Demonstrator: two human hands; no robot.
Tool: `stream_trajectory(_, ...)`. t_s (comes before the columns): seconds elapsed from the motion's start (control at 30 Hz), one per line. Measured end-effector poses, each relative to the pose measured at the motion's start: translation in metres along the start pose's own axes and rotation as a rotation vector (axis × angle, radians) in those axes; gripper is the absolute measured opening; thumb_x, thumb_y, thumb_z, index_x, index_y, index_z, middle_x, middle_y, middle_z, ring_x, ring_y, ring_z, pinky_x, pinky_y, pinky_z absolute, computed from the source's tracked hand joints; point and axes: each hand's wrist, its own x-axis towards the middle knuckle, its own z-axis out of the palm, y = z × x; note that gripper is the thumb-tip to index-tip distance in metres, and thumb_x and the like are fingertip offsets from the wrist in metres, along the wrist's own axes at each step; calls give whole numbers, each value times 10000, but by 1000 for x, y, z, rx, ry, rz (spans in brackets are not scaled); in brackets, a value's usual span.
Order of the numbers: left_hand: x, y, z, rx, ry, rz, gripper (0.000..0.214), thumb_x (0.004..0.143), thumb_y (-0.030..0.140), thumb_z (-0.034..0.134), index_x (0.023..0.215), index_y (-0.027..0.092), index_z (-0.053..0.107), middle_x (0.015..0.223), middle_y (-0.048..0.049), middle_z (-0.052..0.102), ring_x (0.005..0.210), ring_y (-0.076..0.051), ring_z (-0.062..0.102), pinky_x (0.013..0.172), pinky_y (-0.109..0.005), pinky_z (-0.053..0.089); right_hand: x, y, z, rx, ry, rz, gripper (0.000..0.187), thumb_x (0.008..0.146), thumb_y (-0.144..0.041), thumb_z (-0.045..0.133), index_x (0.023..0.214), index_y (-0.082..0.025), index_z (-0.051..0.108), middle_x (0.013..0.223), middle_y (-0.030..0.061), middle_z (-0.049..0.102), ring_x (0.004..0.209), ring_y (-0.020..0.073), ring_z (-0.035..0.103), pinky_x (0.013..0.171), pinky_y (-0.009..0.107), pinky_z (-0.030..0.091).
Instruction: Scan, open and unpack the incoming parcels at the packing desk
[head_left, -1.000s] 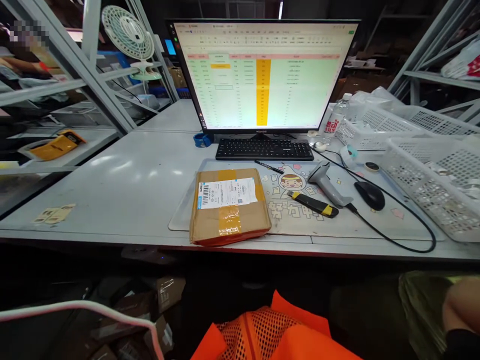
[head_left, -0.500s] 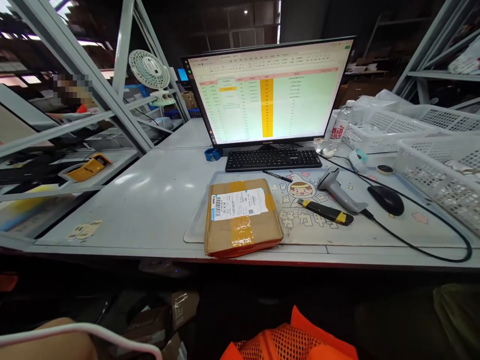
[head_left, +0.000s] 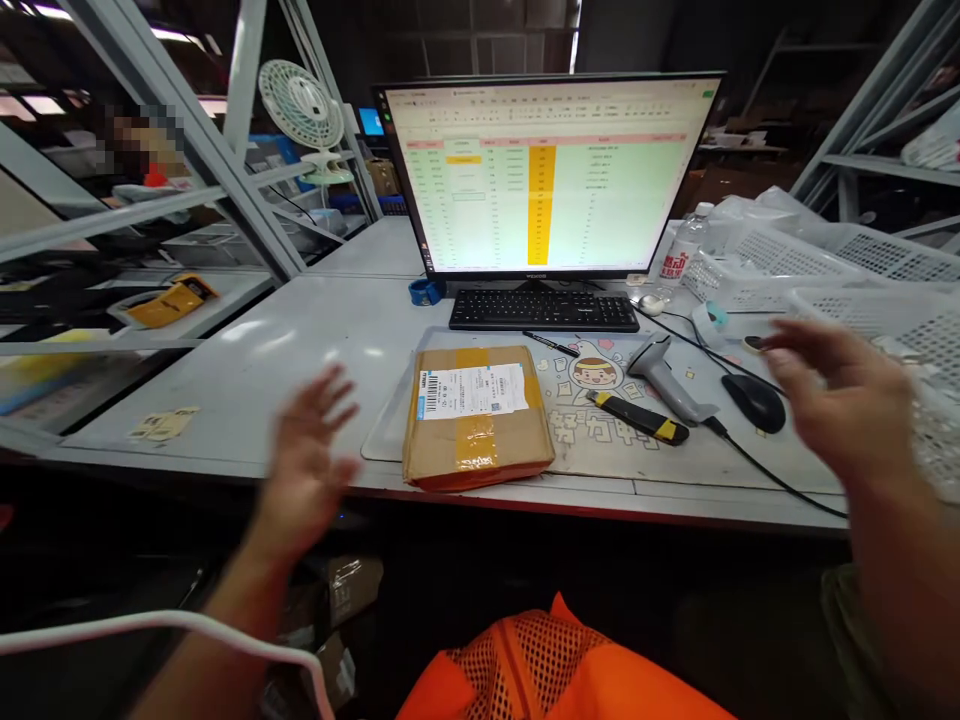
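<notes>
A taped cardboard parcel (head_left: 442,445) with a white shipping label (head_left: 474,391) lies flat near the desk's front edge, partly on a printed desk mat (head_left: 592,455). To its left my left hand (head_left: 307,470) is in the air, fingers spread and slightly blurred, holding nothing. Over the right side of the desk, near the black mouse (head_left: 754,402), is my right hand (head_left: 847,400), its fingers apart and nothing visible in it. Between the parcel and the mouse lie a black and yellow utility knife (head_left: 637,417) and a grey barcode scanner (head_left: 669,382).
Behind the mat stand a black keyboard (head_left: 544,311) and a large monitor (head_left: 547,190). White plastic baskets (head_left: 772,275) and a water bottle (head_left: 684,243) occupy the back right. A pen (head_left: 551,344) and a blue tape roll (head_left: 426,291) lie near the keyboard. Another person is in the left background.
Both my hands have come into view above the desk edge, one on each side. The parcel, knife and scanner keep their places on the desk; the view has shifted slightly.
</notes>
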Motion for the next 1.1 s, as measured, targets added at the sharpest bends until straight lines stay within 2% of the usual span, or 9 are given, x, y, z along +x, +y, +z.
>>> stream_trajectory(0.13,-27,-9,44,-6,-183,-178,1128,756,757,883,1690,370,383,1842,-144,207,1669,-451,280,1311,-665,361,-1,40,65,-278,-345,193,672,959,-548,628,1426,-68,685,1317,231,746,1101,370,737,1042,533,572)
stream_trajectory(0.23,-32,-7,68,-47,-119,-296,1078,759,696,911,1662,338,445,1785,-147,361,1624,-426,396,1311,-631,381,-6,54,100,-393,-544,244,781,1007,-625,558,1543,-57,587,1462,246,683,1249,410,701,1100,516,537)
stream_trajectory(0.33,-33,-8,72,-87,-109,-361,1006,760,625,929,1621,328,502,1686,-130,520,1550,-405,514,1278,-602,444,-6,47,116,-484,-621,224,791,1044,-627,519,1582,-47,530,1456,270,677,1301,425,680,1074,484,537)
stream_trajectory(0.5,-38,-15,70,-146,-112,-390,1035,753,519,943,1636,301,449,1695,-149,501,1544,-398,522,1270,-593,455,6,24,133,-579,-690,259,602,1033,-431,561,1496,-46,556,1337,273,720,1210,394,724,961,435,552)
stream_trajectory(0.63,-37,-12,74,-166,-140,-350,708,880,500,836,1488,266,559,1621,-159,573,1495,-373,579,1243,-574,489,14,13,141,-577,-673,296,488,992,-273,536,1412,-33,598,1291,282,728,1164,398,740,907,435,547)
stream_trajectory(0.8,-32,-5,80,-146,-158,-231,521,945,485,789,1372,261,594,1622,-180,567,1496,-364,585,1222,-564,518,33,-6,112,-455,-644,275,382,1010,-430,559,1184,-113,680,1122,210,776,1022,335,757,787,372,549)
stream_trajectory(0.93,-26,3,82,-84,-123,-66,473,988,452,770,1392,280,594,1712,-186,472,1586,-358,480,1262,-562,478,47,-34,49,-47,-780,215,473,988,-690,572,962,-221,634,740,72,696,646,231,667,546,317,475)
stream_trajectory(1.03,-20,14,82,-49,-100,62,478,1018,393,748,1446,292,561,1761,-186,394,1623,-338,419,1274,-551,466,52,-60,2,228,-927,208,591,925,-834,609,834,-252,567,609,18,579,473,160,501,431,292,370)
stream_trajectory(1.1,-16,22,82,-39,-89,120,502,1017,360,756,1466,288,542,1783,-191,347,1634,-332,398,1291,-553,443,54,-79,-18,304,-941,183,605,879,-853,677,829,-257,589,564,-4,517,422,140,427,380,282,297)
